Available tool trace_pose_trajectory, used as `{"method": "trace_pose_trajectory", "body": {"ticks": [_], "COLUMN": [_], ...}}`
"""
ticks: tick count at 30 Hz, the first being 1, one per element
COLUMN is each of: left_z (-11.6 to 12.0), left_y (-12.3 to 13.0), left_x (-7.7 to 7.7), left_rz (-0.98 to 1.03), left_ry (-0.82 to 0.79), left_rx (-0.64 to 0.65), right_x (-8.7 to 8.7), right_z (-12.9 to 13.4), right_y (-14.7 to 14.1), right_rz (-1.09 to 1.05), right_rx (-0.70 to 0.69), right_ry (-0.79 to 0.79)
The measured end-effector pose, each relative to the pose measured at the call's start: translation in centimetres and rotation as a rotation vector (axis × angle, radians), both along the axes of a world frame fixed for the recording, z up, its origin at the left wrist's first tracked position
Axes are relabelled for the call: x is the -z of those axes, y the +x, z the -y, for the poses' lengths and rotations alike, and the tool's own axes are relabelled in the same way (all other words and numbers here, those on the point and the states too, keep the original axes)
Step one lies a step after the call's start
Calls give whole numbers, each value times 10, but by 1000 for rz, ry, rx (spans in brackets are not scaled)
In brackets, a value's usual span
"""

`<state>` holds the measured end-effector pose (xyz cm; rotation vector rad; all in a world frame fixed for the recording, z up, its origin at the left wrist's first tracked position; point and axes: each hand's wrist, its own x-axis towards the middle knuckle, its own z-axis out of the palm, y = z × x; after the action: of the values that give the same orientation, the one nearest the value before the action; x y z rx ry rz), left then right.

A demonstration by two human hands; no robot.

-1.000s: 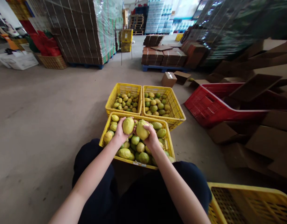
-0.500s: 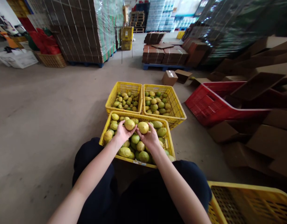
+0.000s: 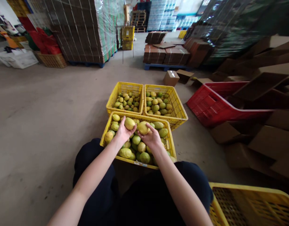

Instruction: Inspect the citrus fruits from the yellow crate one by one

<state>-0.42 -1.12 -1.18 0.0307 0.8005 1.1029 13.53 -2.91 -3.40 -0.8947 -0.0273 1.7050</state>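
Above the near yellow crate, both forearms stretched forward, hands nearly meeting. Left hand cradles one yellowish fruit, fingers beneath; right hand grips another fruit just beside. Two part-filled crates beyond the hands.

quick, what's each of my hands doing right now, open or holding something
Left hand: curled around a yellowish fruit.
Right hand: holding a second yellowish fruit.
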Motion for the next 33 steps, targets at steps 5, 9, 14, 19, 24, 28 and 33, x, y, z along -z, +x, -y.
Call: {"method": "trace_pose_trajectory", "body": {"ticks": [5,9,14,19,24,28,33], "left_z": [3,9,20,25,25,23,18], "left_y": [-4,-4,2,0,-3,-6,-9], "left_x": [5,-3,-18,-20,-16,-16,-12], "left_rz": [-314,-614,-541,-512,-612,-576,-329], "left_ry": [401,658,680,713,832,815,610], "left_rx": [-122,-203,-164,-28,34,37,26], "right_x": [0,-5,-20,-20,-16,-21,-26], "right_z": [0,4,9,12,12,13,18], "right_y": [-3,-4,-4,-4,-2,0,2], "right_rz": [160,492,628,656,712,648,577], "right_rx": [130,263,362,353,327,241,7], "right_ry": [197,355,530,603,635,602,506]}}
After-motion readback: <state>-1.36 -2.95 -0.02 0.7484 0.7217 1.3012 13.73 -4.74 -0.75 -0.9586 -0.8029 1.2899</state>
